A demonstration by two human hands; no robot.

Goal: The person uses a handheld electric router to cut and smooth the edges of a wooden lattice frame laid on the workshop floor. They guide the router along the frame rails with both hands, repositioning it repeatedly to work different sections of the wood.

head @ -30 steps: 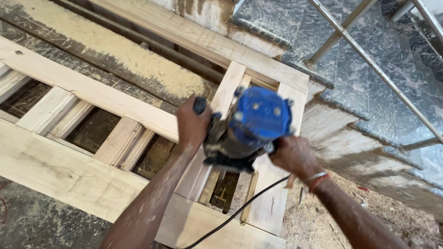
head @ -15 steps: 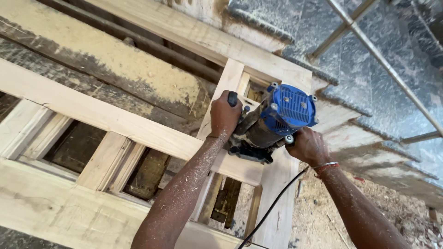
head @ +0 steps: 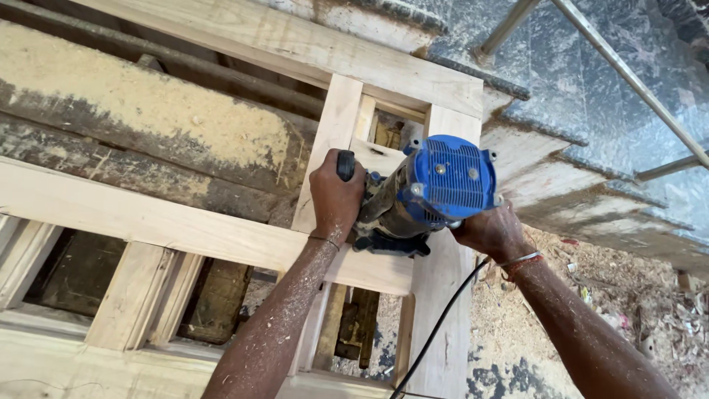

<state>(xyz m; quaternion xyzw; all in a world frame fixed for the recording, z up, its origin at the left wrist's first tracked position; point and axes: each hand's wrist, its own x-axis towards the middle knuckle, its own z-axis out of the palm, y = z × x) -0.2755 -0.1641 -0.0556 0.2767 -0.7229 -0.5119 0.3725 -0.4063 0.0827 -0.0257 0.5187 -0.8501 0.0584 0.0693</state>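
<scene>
On pale wooden frame (head: 221, 229) — blue-capped router (head: 432, 188), dusty black base, gripped both sides

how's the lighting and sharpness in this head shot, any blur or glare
Head view: even daylight, no hard glare; the blue router and both hands, left hand and right hand, look sharp, sawdust specks on the forearm readable. Soft shadow fills the gaps under the wooden frame. The metal railing at top right is slightly soft, and straight edges bow a little toward the corners.
</scene>
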